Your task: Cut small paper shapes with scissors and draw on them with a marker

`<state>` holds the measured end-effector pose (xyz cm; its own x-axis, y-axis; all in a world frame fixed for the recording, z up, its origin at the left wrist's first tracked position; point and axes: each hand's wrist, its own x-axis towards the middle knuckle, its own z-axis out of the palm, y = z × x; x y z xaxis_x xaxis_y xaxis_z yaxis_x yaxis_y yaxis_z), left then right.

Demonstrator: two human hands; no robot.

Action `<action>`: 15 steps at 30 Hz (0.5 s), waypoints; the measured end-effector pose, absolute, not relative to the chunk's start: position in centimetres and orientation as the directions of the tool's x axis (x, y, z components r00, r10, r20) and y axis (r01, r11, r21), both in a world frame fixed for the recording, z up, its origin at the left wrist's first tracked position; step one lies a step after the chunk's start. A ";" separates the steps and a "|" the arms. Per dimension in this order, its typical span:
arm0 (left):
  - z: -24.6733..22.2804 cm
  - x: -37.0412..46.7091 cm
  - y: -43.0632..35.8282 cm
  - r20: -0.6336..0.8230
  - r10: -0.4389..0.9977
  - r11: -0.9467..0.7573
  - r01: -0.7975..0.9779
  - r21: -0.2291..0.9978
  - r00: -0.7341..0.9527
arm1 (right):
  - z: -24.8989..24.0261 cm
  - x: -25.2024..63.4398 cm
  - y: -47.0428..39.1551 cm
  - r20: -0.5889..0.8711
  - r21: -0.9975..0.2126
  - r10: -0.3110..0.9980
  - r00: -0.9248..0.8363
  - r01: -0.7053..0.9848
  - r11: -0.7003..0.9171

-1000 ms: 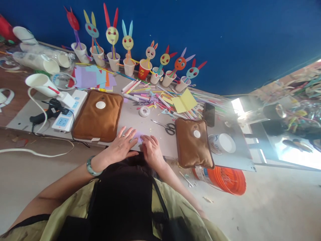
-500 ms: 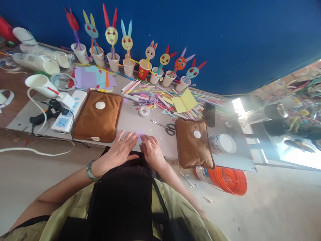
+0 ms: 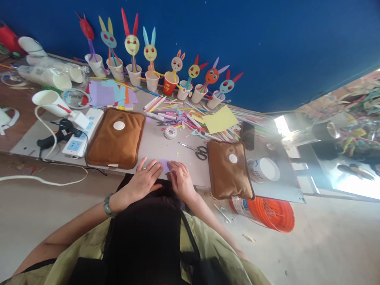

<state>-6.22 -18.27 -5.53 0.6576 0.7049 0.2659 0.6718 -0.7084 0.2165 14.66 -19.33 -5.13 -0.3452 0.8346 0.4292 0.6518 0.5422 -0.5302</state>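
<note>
My left hand [image 3: 145,179] lies palm down at the table's front edge, fingers stretched out and nothing in it. Beside it, my right hand [image 3: 181,180] rests on the same edge, its fingers extended and slightly bent; no held thing is visible. A faint purple patch [image 3: 164,165] shows on the table between the fingertips. Scissors [image 3: 194,149] with black handles lie beyond my right hand, near a roll of tape [image 3: 170,132]. To the left of my left hand is a brown hot-water bag [image 3: 117,142]; a second, smaller brown bag [image 3: 228,172] lies to the right.
Paper rabbits stand in cups along the blue wall, among them a red cup [image 3: 170,84]. Pens, paper scraps and yellow paper [image 3: 220,120] cover the table's back. A power strip [image 3: 81,136] and glue gun [image 3: 55,136] lie left. An orange bucket [image 3: 268,213] is below right.
Both hands stay at the table edge with only slight finger shifts. The yellow paper looks flatter and less creased now. The camera view has moved a little.
</note>
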 end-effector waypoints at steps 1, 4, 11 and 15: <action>-5.6 -6.3 -18.5 0.298 0.689 -0.723 0.656 0.216 0.661 | -5.2 14.7 -19.5 0.443 -0.549 0.841 -0.311 0.647 0.529; -5.7 -6.6 -19.2 0.398 0.641 -0.761 0.610 0.220 0.656 | -5.5 14.8 -19.7 0.477 -0.610 0.856 -0.201 0.625 0.487; -5.0 -6.4 -19.3 0.483 0.647 -0.760 0.552 0.342 0.591 | -6.0 14.7 -19.8 0.523 -0.672 0.851 -0.044 0.593 0.444; -4.5 -6.1 -18.5 0.475 0.767 -0.642 0.517 0.566 0.432 | -6.2 14.7 -19.9 0.537 -0.671 0.843 -0.027 0.592 0.446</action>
